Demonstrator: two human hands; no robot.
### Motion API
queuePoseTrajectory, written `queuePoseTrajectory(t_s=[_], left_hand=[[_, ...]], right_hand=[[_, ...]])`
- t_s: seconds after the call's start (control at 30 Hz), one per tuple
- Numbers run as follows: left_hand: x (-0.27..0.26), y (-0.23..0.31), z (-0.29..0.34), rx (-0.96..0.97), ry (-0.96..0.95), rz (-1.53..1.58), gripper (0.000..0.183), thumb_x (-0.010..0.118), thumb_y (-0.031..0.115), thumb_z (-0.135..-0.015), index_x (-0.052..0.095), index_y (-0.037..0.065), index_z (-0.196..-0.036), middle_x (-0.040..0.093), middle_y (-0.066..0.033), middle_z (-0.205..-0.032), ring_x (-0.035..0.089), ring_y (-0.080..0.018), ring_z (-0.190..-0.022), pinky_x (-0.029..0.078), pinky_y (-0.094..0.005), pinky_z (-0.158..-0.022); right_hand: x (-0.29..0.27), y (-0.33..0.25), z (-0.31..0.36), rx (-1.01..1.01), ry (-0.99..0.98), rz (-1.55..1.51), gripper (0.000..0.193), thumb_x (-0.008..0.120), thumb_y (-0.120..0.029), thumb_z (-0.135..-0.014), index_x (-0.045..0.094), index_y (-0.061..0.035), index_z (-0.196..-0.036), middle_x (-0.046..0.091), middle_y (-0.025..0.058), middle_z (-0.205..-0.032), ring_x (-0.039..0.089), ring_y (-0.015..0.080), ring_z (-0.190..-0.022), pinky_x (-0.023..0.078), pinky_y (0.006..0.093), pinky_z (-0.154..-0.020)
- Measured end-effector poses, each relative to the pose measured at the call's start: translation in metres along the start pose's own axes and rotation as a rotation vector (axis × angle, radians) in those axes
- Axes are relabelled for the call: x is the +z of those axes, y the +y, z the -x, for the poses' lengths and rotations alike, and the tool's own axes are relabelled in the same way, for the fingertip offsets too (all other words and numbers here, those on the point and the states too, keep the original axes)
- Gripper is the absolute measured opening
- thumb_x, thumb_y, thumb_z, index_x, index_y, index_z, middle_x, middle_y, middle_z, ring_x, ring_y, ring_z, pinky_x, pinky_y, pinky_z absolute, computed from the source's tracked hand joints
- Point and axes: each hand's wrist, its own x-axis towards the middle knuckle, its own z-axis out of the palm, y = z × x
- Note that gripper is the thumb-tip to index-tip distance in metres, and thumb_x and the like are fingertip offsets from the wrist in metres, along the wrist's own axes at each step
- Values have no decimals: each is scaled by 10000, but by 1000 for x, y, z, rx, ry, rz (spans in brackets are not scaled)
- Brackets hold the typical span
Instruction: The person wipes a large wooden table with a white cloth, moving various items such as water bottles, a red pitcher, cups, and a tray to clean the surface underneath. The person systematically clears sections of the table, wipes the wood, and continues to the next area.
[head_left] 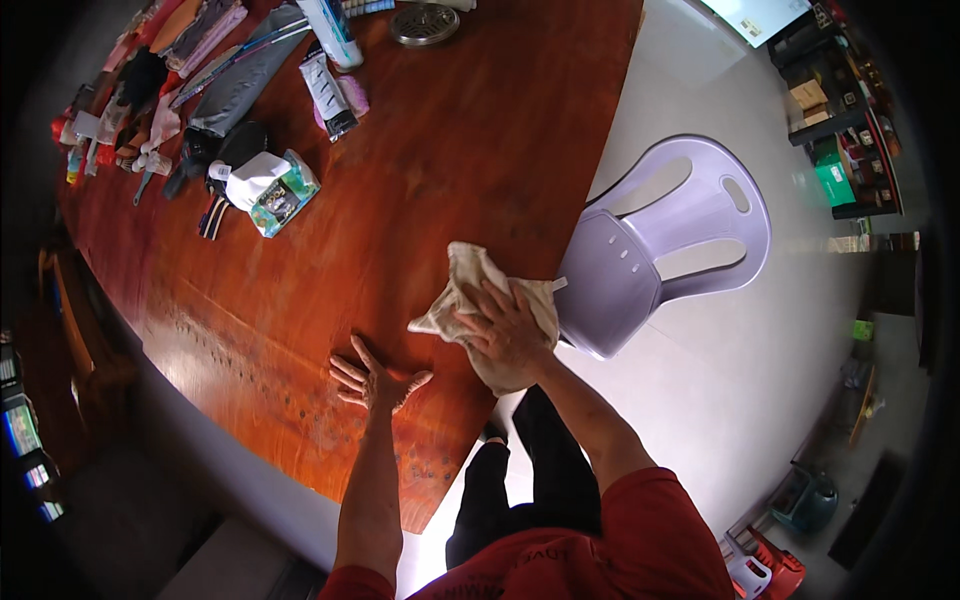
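My right hand (508,328) bears down on a crumpled beige cloth (470,268), its fingers bent over the fabric and holding it against the tabletop. Part of the cloth lies at the table's right edge, with a small white tag sticking out. My left hand (372,380) is open, its fingers spread on the bare wood to the left of the cloth. Beneath both hands is a glossy reddish-brown wooden table (400,200).
A pale purple plastic chair (610,280) stands close against the table's right edge. At the far left lie a white and green packet (275,190), a tube (325,90), a spray can (332,35) and piled cloths. A round metal dish (425,24) sits at the far side.
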Motion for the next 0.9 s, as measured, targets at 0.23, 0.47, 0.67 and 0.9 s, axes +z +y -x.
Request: queuePoseTrajectory(t_s=[0.23,0.47,0.67,0.9], left_hand=[[-1,2,3,1,32,-24,1624,865,687,-376,-202,227,-1511,-272,-314,-1505,-245,-437,-1418,-60,-680,-1080],[3,-4,2,2,60,-61,1637,857,704,-356,-177,193,-1518,-256,-323,-1507,-220,-455,-1418,-46,-682,-1075],[-3,4,3,-19,30,-70,1627,890,652,-368,-133,140,-1525,-252,-347,-1495,-227,-473,-1408,-48,-679,-1078],[-5,8,3,-61,0,-30,1627,917,603,-374,-130,126,-1524,-266,-350,-1488,-260,-463,-1401,-73,-666,-1077]], right_hand=[[-16,77,-44,39,-110,145,551,587,-477,-865,452,-375,-1389,263,-28,-1546,186,227,-1429,128,540,-1146],[-49,171,-113,2,-67,166,588,650,-432,-835,466,-355,-1389,347,24,-1504,272,277,-1408,214,567,-1122],[-50,255,-180,266,40,274,639,613,-395,-871,353,-359,-1453,266,71,-1554,238,309,-1426,193,603,-1111],[-17,222,-243,243,176,189,634,599,-416,-886,368,-312,-1468,226,81,-1585,199,300,-1457,170,638,-1113]])
